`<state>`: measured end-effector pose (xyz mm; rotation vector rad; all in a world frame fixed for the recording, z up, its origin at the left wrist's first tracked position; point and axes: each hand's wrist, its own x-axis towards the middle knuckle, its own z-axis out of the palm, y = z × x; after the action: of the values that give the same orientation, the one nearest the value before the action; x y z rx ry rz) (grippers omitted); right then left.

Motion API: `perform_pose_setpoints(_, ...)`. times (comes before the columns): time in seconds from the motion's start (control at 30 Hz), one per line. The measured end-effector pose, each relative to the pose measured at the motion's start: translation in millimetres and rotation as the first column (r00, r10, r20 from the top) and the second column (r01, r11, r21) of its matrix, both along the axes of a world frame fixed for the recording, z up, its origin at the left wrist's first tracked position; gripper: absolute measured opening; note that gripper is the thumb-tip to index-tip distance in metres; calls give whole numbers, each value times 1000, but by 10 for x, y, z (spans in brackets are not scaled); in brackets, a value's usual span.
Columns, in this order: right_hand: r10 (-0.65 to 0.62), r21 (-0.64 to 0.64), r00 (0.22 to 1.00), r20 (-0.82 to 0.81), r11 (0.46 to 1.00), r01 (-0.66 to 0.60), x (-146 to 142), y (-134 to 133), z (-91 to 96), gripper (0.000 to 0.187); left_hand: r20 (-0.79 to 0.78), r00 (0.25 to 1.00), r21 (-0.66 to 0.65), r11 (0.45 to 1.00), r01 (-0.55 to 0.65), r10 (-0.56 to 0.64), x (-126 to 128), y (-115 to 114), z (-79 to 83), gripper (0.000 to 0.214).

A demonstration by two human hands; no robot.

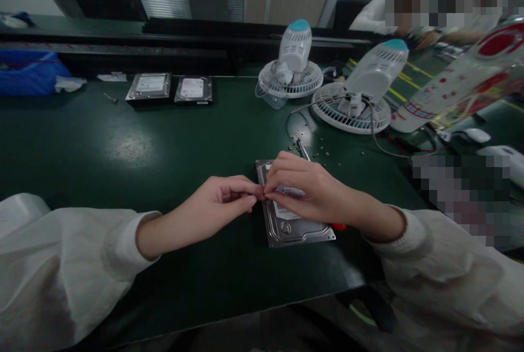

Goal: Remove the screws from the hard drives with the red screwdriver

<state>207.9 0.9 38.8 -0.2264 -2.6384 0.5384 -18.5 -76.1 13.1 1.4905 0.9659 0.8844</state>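
A silver hard drive (295,229) lies flat on the green table (123,144) in front of me. My left hand (216,207) reaches in from the left with its fingers pinched together at the drive's left edge. My right hand (305,191) rests over the drive's upper half, fingers curled, its fingertips meeting those of the left hand. Whatever sits between the fingertips is too small to make out. A screwdriver (303,150) with a red handle end (339,227) passes under my right hand. Several small screws (323,153) lie scattered just beyond the drive.
Two more hard drives (149,86) (194,90) lie at the back of the table. Two white desk fans (295,65) (360,95) lie tipped over at the back right, beside a clear plastic cup (270,95). A printed bottle (462,90) and another person are at the right.
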Motion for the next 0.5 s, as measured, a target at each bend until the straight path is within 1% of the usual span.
perform_pose_setpoints(0.07, -5, -16, 999, 32, 1000, 6, -7, 5, -8, 13, -103, 993, 104, 994, -45, 56, -6, -14, -18, 17)
perform_pose_setpoints(0.13, -15, -40, 998, 64, 999, 18, -17, 10, -10, 13, -198, 971, 208, 974, -95, 137, -11, -32, -34, 17)
perform_pose_setpoints(0.23, -48, -97, 994, 94, 994, 57, -32, 13, -6, 11, -297, 933, 314, 944, -103, 201, -7, -61, -40, 17)
perform_pose_setpoints(0.33, -91, -170, 989, 120, 979, 111, -47, 10, 3, 9, -323, 925, 371, 926, -69, 198, 7, -92, -34, 19)
perform_pose_setpoints(0.5, -125, -254, 980, 157, 953, 162, -68, -2, 25, 10, -289, 938, 403, 913, -61, 190, 17, -126, -39, 21)
